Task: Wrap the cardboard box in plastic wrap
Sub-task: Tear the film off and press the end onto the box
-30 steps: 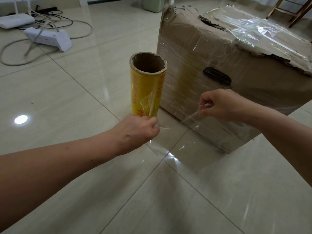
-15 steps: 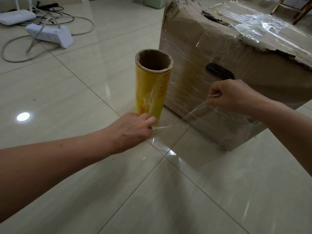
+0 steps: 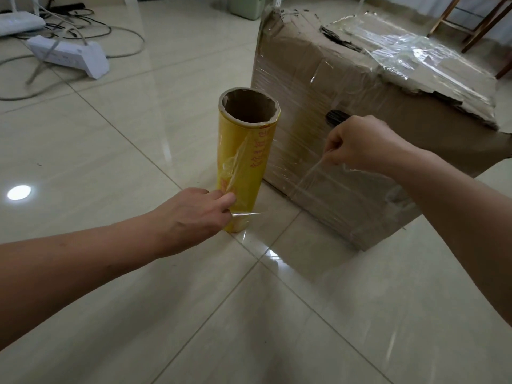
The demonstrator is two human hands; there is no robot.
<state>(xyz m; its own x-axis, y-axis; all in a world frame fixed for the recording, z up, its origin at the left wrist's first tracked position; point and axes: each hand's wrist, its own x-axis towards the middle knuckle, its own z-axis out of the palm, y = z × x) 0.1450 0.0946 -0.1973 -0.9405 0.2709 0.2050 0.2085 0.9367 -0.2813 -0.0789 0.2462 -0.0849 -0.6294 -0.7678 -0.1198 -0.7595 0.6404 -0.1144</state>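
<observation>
Yellow wrap roll [image 3: 243,164] upright beside box [image 3: 346,112].

Two forearms bare up to frame edge; left hand [image 3: 191,217], right hand [image 3: 360,145] bare too.

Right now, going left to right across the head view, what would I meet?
Power strip → left hand → roll → wrap → right hand.

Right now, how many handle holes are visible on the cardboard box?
1: a dark handle hole on the side of the cardboard box facing the roll, just above the right hand, under plastic wrap. Other sides are hidden, so another may exist.
</observation>
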